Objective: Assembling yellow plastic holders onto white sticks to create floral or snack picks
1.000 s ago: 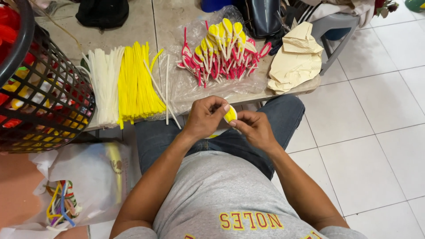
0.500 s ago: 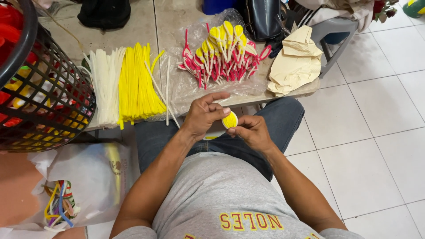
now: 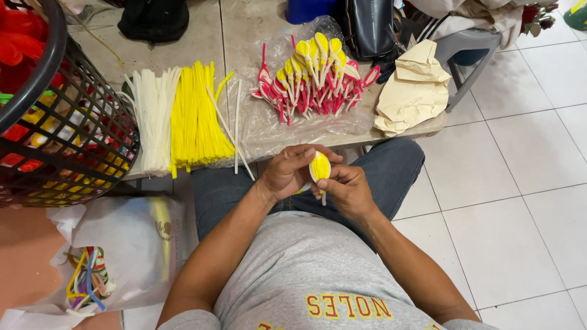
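Both hands are raised over the lap of a seated person, just below the near edge of a grey concrete tabletop [image 3: 244, 36]. The left hand [image 3: 292, 172] and the right hand [image 3: 348, 190] meet around a small yellow spoon-shaped plastic piece on a white stem [image 3: 320, 168], which stands nearly upright between them. The left fingers are curled closed, with thumb and fingertips pinching the left edge of the yellow head. The right fingers are likewise closed, gripping the piece at its lower part, where the white stem projects downward past the thumb. On the tabletop, a crinkled clear plastic sheet [image 3: 263, 125] carries a fanned heap of finished yellow-and-pink spoon-shaped pieces [image 3: 312, 76], well apart from the hands. To the left of that heap lie a bundle of yellow plastic strips [image 3: 195, 119] and, touching it, a bundle of white plastic strips [image 3: 153, 119]. A black wire-mesh basket [image 3: 92, 143] stands at the table's left end. Folded cream paper [image 3: 413, 88] rests at the right end. A white plastic bag [image 3: 134, 250] lies on the floor at lower left.
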